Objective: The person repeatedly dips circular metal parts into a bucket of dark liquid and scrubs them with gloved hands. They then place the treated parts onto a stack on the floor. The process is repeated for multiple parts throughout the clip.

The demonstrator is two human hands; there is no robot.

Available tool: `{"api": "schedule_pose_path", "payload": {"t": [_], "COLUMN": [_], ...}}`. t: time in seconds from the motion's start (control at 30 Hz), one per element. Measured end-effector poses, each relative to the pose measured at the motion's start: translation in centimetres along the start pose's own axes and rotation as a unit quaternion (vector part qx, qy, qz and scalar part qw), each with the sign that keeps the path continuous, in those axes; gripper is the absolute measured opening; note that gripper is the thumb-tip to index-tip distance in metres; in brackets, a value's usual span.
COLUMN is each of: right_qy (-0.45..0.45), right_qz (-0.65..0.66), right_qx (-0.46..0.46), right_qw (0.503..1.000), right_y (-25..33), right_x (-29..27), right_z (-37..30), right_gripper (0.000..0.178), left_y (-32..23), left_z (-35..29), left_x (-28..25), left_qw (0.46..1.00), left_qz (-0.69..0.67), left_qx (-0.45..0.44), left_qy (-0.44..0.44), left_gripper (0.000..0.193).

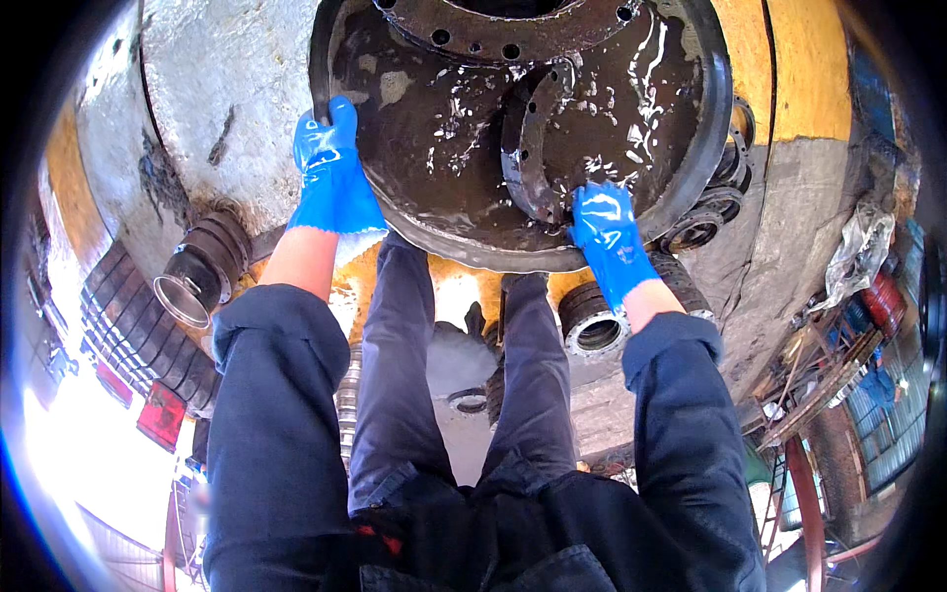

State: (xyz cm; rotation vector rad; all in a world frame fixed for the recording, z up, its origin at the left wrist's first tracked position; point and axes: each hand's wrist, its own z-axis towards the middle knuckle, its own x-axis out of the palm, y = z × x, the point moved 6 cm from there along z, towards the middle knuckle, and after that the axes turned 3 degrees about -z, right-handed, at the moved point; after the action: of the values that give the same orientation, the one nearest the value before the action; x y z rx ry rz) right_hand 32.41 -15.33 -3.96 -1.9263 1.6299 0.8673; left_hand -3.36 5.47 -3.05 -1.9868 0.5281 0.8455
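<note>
A wide round metal basin [434, 229] of dark, wet, oily liquid stands in front of my legs. My left hand [330, 168], in a blue rubber glove, closes on the basin's left rim. Closed fingers show on my right hand [604, 229], gloved the same way, at the basin's near right side; what they hold is hidden. Just left of those fingers, a dark curved metal segment [528, 158] with bolt holes lies partly in the liquid. A larger dark flange ring [513, 37] with bolt holes sits at the far side, cut off by the picture's top.
Several metal rings [725, 187] lie along the basin's right side. A flanged cylinder [205, 259] is on the floor at left, near a large tyre [138, 321]. Another flanged part [595, 324] stands by my right leg. Clear plastic sheeting [858, 252] and scrap lie far right.
</note>
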Motion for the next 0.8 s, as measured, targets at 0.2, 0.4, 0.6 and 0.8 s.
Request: {"api": "schedule_pose_path", "payload": {"t": [0.2,0.4,0.6,0.8], "right_qy": [0.049,0.081,0.137,-0.141], "right_qz": [-0.015,0.077,0.282,0.526], "right_qx": [0.03,0.102,0.211,0.179], "right_qw": [0.998,0.988,0.926,0.819], "right_y": [-0.4,0.8,-0.9,-4.7], "right_x": [2.7,-1.8,-8.9,-14.9], "right_z": [2.3,1.6,3.9,4.7], "right_gripper": [0.028,0.054,0.072,0.058], "left_y": [1.1,0.2,1.8,1.7], "left_z": [1.1,-0.1,0.8,0.7], "left_x": [0.5,0.4,0.5,0.3], "left_qw": [0.998,0.998,1.0,0.999], "left_qz": [0.06,-0.016,-0.002,0.013], "left_qx": [-0.022,-0.052,-0.02,-0.03], "left_qy": [-0.021,0.025,0.016,0.011], "left_gripper": [0.052,0.051,0.052,0.051]}}
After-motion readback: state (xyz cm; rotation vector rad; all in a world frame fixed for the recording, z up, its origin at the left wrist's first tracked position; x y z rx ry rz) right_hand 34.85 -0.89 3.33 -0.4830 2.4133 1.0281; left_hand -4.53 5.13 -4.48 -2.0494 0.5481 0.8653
